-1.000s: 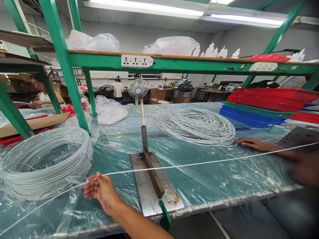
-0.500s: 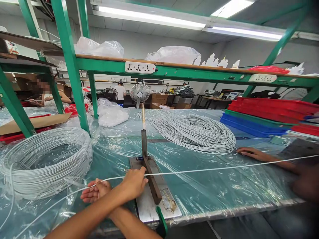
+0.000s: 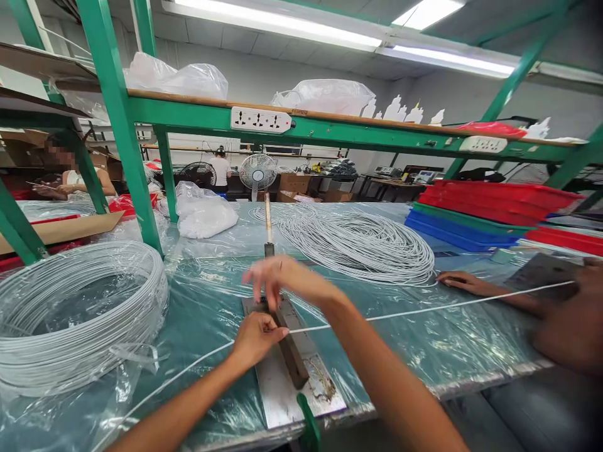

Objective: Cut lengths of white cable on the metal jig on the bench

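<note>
My left hand pinches a thin white cable beside the dark metal bar of a lever cutter. From there the cable runs left across the bench and right toward a co-worker's blurred arm. Above the bar, my right hand is smeared by motion, its fingers apart and nothing seen in them. It overlaps the lower part of the cutter's upright handle. The cutter's metal base plate lies on the bench, with a green clamp at the front edge.
A plastic-wrapped cable coil lies left; a loose coil lies behind the cutter. The co-worker's other hand rests beside the loose coil. Red trays and blue trays are stacked right. A green shelf beam crosses above.
My arms have uncrossed. My right hand has left the cable at the left and moved up and right over the cutter. My left hand stays on the cable beside the bar.
</note>
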The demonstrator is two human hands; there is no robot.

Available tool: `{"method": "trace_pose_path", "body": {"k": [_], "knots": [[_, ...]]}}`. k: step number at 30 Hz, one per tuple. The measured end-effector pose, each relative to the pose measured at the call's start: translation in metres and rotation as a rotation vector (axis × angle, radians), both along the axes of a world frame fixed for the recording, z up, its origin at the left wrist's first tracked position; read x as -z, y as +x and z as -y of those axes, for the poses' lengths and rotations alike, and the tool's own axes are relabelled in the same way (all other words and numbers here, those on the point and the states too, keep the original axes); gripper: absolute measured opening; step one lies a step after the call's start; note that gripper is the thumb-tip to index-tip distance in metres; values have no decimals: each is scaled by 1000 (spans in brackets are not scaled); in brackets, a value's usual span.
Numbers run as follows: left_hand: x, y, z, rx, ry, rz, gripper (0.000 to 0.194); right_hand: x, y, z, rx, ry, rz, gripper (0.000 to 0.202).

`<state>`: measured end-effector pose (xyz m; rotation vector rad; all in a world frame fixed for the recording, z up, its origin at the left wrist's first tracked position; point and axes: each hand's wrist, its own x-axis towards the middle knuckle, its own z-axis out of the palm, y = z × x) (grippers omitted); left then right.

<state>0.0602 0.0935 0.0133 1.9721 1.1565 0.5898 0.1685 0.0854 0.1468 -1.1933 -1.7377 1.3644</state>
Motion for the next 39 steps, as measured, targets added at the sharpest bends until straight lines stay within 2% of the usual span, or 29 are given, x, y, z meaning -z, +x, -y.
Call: {"method": "trace_pose_path", "body": {"k": [1,2,4,6,9,11,13,17,20,22,24,27,29,31,35,37,39], "knots": [[2,0,0,5,-14,17,32,-13,11,-23,279,126,-21,21],[3,0,0,12,-30,37,30,-21,20,-47,501,207,-33,19],[4,0,-1,-1,-45,60,29,-29,33,-93,706,247,-38,21],[4,1,-3,-31,-47,44,28,-30,43,-130,769,222,-41,24],[6,5,-6,-63,-59,1,26,-29,53,-162,856,173,-78,30],[9,6,-7,-88,-61,-16,24,-29,57,-172,870,126,-117,33],[10,7,-8,-108,-61,-29,23,-29,59,-176,827,70,-161,37],[10,7,-6,-114,-72,-47,23,-31,55,-173,743,11,-240,44],[8,7,-5,-108,-73,-50,23,-42,57,-150,706,18,-304,49],[7,6,-5,-109,-68,-54,23,-55,61,-121,653,20,-369,55],[8,6,-5,-109,-66,-60,22,-67,65,-82,603,-17,-444,58],[9,6,-7,-101,-68,-69,22,-72,70,-13,557,-107,-441,44],[9,6,-8,-94,-70,-69,22,-62,71,33,558,-150,-337,30],[10,5,-8,-92,-67,-69,21,-42,70,76,588,-183,-244,12],[9,5,-6,-90,-63,-77,22,4,57,140,718,-294,-160,70],[8,5,-5,-90,-60,-83,23,22,46,157,759,-396,-129,77],[7,6,-5,-94,-53,-88,23,35,35,165,723,-472,-96,65]]}}
